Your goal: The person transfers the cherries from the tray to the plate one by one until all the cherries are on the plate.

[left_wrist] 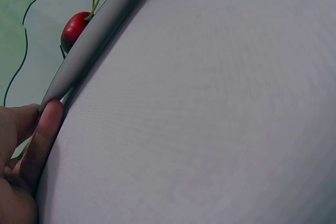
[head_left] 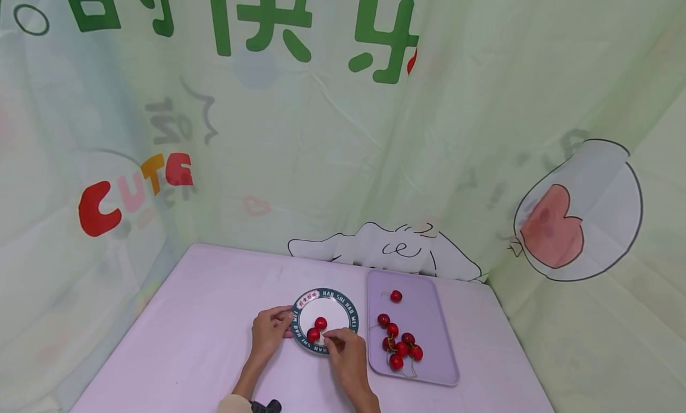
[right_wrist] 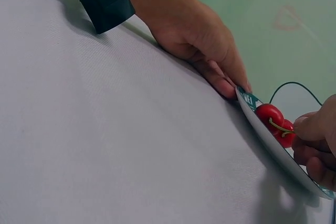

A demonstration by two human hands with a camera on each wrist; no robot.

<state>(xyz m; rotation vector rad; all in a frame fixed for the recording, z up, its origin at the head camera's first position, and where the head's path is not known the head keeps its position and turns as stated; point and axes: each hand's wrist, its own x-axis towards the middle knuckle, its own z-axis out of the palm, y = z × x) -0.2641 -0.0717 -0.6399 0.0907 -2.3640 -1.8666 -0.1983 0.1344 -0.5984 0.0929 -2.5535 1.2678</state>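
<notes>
A round plate (head_left: 350, 309) with a dark green lettered rim bears two red cherries (head_left: 320, 323). At its left edge my left hand (head_left: 269, 331) grips the rim between thumb and fingers, as the left wrist view also shows. Over the near right part of the plate, my right hand (head_left: 347, 353) pinches green cherry stems between thumb and fingertips. Both cherries lie low in the plate in the right wrist view, the front cherry (right_wrist: 270, 115) partly covering the other. Whether both stems are in the pinch, I cannot tell.
Right of the plate lies a light purple tray (head_left: 423, 306) with several stemmed cherries (head_left: 402, 349), most clustered at its near end. A printed curtain (head_left: 321, 163) hangs behind the table (head_left: 214, 318) and along its sides.
</notes>
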